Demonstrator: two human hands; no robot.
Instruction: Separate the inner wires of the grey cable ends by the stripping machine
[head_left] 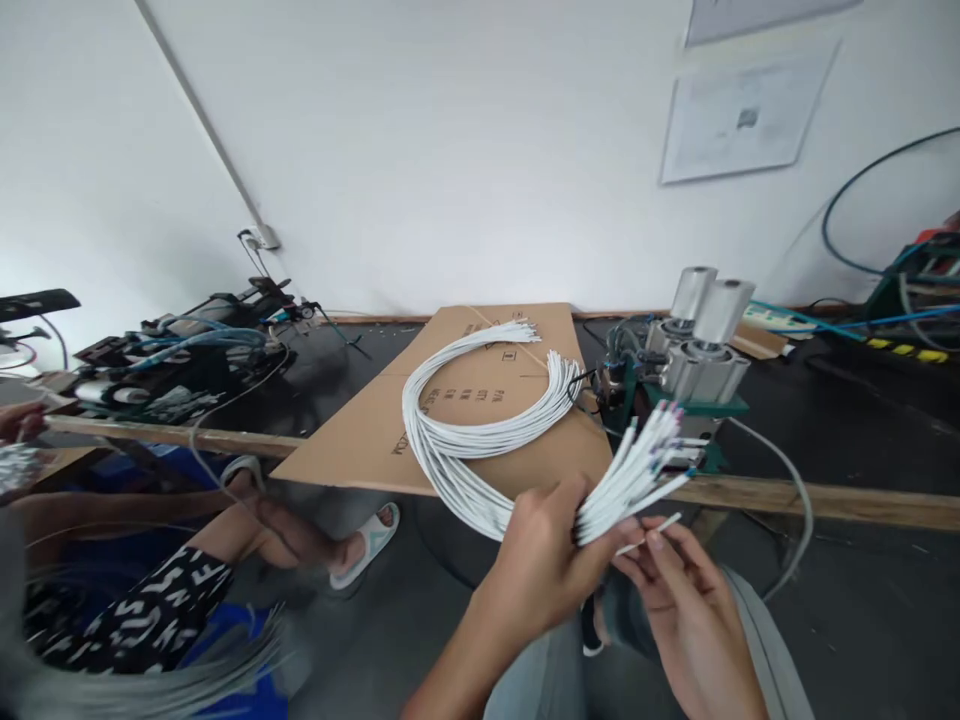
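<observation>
My left hand is closed around a bundle of white cables near their stripped ends, which fan out toward a small pneumatic press machine. The cable bundle loops back over a flat cardboard sheet on the bench. My right hand pinches a single white cable pulled a little apart from the bundle, just below the fanned tips.
Another person's legs in patterned cloth and a sandalled foot sit at the left, with grey cables in a blue bin. More machinery stands at the left of the bench. Blue hoses run at the right.
</observation>
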